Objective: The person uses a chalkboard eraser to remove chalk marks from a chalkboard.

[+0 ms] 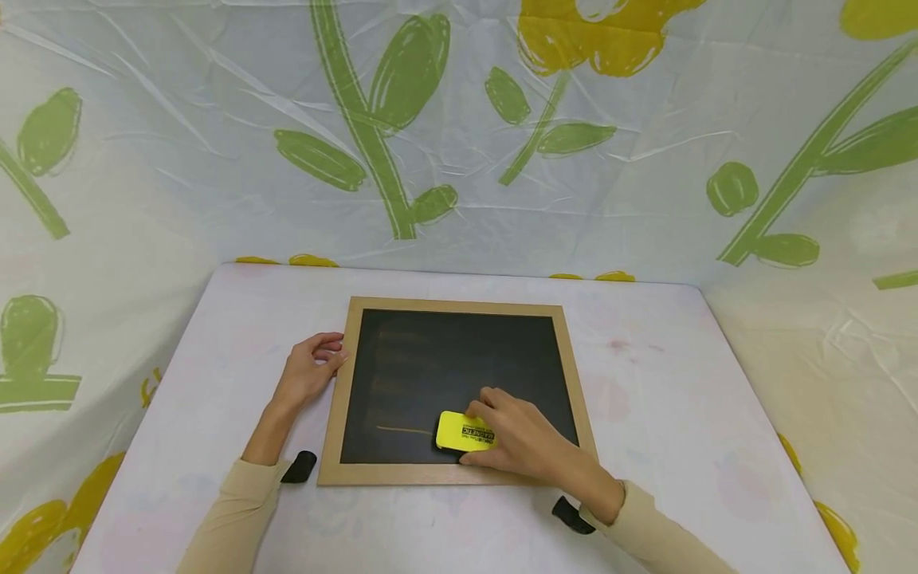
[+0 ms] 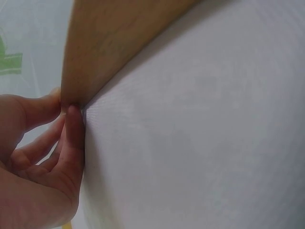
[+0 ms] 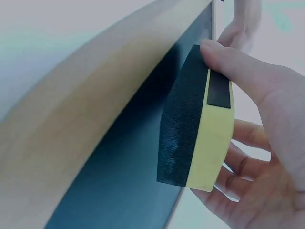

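Observation:
A wood-framed chalkboard point(image 1: 459, 363) lies on the table, with a chalk line point(image 1: 403, 430) at its lower left and faint smears above it. My right hand point(image 1: 527, 434) grips a yellow eraser point(image 1: 459, 430) with a black felt side, thumb on one side and fingers on the other. The eraser is at the right end of the line, near the bottom frame; the right wrist view shows its felt point(image 3: 178, 129) facing the board. At the board's left edge, my left hand point(image 1: 308, 371) pinches the wooden frame point(image 2: 95, 52) between thumb and fingertips.
Black straps show at both wrists, the left one point(image 1: 299, 467) beside the board's lower left corner and the right one point(image 1: 571, 515) below its lower right. The white table point(image 1: 645, 383) meets flower-printed cloth point(image 1: 459, 215) at the back and sides.

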The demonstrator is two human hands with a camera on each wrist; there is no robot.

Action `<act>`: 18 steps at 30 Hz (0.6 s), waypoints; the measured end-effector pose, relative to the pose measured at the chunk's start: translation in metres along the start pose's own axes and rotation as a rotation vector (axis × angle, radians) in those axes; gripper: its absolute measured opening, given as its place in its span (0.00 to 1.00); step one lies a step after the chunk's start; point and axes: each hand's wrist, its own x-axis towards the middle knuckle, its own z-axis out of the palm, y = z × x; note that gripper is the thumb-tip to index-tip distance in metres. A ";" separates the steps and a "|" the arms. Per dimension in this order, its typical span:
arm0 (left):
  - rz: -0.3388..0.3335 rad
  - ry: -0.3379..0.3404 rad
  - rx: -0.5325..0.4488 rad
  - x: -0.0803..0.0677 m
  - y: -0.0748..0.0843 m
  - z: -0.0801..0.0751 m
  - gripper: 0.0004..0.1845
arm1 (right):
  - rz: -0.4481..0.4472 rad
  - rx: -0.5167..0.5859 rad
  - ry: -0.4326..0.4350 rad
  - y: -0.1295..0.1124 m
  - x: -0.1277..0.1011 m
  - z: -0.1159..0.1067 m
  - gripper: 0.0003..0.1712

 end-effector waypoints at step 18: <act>0.010 0.008 0.034 -0.002 0.002 0.001 0.21 | -0.027 -0.058 0.003 -0.007 0.004 0.010 0.34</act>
